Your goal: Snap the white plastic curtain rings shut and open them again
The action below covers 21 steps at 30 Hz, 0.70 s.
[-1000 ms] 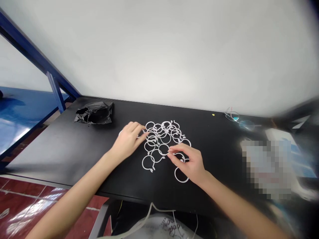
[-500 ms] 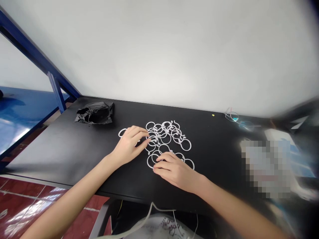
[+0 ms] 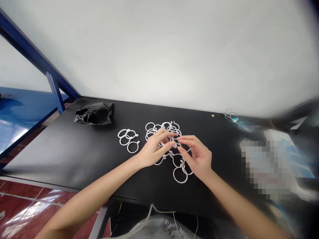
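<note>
A heap of white plastic rings [image 3: 161,127] lies on the black table [image 3: 62,152]. My left hand [image 3: 153,149] and my right hand [image 3: 198,156] meet over the heap, fingertips pinched together on one white ring [image 3: 175,137] between them. More rings [image 3: 179,172] lie below my right hand. A small separate group of three rings [image 3: 128,138] sits to the left of the heap.
A crumpled black plastic bag [image 3: 94,113] lies at the table's back left. Small clear items [image 3: 233,117] sit by the wall at the back right. A blue metal frame [image 3: 53,89] stands to the left. A white bag [image 3: 159,227] hangs below the table's front edge.
My left hand left the small group of rings and moved right. My right hand rose from the table. Both now pinch one ring together above the heap.
</note>
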### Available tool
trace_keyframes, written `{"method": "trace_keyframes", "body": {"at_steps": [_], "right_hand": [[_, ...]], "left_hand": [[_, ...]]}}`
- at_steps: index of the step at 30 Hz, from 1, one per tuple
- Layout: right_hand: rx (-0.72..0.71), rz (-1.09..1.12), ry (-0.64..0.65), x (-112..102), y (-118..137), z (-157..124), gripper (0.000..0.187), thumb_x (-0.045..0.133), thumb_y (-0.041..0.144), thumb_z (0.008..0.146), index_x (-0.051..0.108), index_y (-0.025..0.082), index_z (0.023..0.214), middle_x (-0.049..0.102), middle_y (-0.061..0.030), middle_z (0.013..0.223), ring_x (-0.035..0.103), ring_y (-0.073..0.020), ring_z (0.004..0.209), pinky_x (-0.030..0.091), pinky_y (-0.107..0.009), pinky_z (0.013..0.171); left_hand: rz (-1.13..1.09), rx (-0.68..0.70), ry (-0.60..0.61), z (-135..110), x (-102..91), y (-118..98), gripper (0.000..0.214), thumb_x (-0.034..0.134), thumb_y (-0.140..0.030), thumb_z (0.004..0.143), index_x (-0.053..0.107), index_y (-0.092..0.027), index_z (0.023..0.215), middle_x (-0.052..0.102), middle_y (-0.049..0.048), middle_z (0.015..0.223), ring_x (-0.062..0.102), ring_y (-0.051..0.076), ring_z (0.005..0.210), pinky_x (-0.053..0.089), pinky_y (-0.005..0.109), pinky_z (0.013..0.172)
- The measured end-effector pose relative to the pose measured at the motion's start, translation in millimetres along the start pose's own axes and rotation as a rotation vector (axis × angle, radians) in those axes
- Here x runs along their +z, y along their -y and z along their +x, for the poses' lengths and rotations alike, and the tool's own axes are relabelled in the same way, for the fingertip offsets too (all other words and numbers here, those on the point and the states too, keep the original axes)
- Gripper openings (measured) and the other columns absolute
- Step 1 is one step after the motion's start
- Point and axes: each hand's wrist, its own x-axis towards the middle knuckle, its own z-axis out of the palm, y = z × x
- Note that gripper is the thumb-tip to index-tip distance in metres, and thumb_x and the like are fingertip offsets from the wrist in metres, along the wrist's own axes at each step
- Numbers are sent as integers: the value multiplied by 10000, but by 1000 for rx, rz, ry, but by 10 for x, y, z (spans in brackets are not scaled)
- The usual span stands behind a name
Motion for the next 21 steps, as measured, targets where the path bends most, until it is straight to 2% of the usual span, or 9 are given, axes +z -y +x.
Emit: {"method": "trace_keyframes", "body": {"at_steps": [5,12,16,19,21], "right_hand": [[39,-44,27,47,2,-34,257,664,80,834,707,246,1025,697,-28,873,677,-174,775,588,-325,700],[-138,-66,16,92,-1,-68,342,628,0,826,706,251,1045,721,-35,892,690,-189,793,569,-332,693],[-165,-47,42,84,-3,-82,366,627,-16,821,707,260,1049,728,-26,881,694,-180,778,572,-316,668],[-96,-67,27,78,-9,-91,395,662,20,816,690,275,1117,743,-20,919,707,-178,810,590,-327,742],[-13,-55,7,76,-6,-89,426,662,62,833,652,286,1195,744,-23,966,712,-177,832,599,-341,782]], "left_hand": [[151,156,-88,-56,44,34,269,513,-365,957,593,-190,1145,510,60,1024,552,111,741,527,312,780],[311,368,-107,-98,91,63,203,462,-356,981,537,-167,977,552,54,912,532,124,725,495,245,636],[371,391,-120,-110,100,9,243,431,-373,992,536,-164,927,559,49,848,526,126,701,474,236,605],[495,359,-100,-127,-48,-39,209,482,-357,974,565,-165,973,607,72,900,574,166,808,500,296,725],[613,319,-177,-178,-246,-15,169,535,-324,951,588,-173,1004,634,80,945,587,194,898,491,339,811]]}}
